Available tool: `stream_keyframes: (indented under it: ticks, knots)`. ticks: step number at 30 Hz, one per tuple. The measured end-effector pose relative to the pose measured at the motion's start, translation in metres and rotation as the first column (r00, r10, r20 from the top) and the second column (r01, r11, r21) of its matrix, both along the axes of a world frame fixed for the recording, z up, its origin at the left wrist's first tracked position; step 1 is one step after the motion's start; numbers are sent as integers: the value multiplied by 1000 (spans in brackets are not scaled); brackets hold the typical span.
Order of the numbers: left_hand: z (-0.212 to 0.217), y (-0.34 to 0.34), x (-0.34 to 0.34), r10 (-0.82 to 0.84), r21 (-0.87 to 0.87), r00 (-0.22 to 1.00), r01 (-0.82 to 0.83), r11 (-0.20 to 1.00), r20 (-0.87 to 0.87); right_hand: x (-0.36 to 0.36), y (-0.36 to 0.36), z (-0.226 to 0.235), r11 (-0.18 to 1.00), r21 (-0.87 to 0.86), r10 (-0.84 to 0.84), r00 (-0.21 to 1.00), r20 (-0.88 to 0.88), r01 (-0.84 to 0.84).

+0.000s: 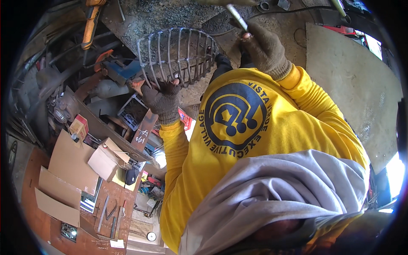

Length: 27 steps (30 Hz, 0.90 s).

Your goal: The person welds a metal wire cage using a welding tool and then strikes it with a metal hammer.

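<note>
My left hand [163,102], in a brown knit glove with bare fingertips, grips the near rim of a basket-shaped cage [178,55] of bent metal rods. The cage lies tilted on its side, its curved bars facing up. In its matching glove, my right hand [268,51] is raised to the right of the cage, closed around the pale handle of a hammer [237,18]. A blurred bar, apparently its head, is cut off by the top edge. The hammer and the cage are apart.
An orange-handled tool [90,25] hangs into view at top left. Below it are a blue metal piece [122,70] and a plastic crate [131,111]. Cardboard boxes [72,161] and flat metal pieces lie on a brown table [38,212]. A large grey sheet [352,93] stands right.
</note>
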<state>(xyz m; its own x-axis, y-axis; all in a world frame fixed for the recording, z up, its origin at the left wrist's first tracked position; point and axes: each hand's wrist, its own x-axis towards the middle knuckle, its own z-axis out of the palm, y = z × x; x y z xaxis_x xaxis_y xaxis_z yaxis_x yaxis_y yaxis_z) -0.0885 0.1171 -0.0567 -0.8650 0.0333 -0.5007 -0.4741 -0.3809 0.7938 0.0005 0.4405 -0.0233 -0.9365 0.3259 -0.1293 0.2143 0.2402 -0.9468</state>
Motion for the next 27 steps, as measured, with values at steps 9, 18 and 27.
stream_keyframes:
  ticks: [9, 18, 27]
  knots:
    - [-12, 11, 2, -219, -354, 949, 130, 926, -225, 5, -8, -6, 811, 530, 375, 915, -147, -248]
    - [-21, 1, 2, -11, -77, 999, 14, 997, 48, -1, -16, -9, 801, 541, 360, 928, -98, -254]
    - [-10, 10, 9, -23, -13, 998, 23, 1000, -59, 7, -22, 6, 910, 268, 267, 941, 208, -318]
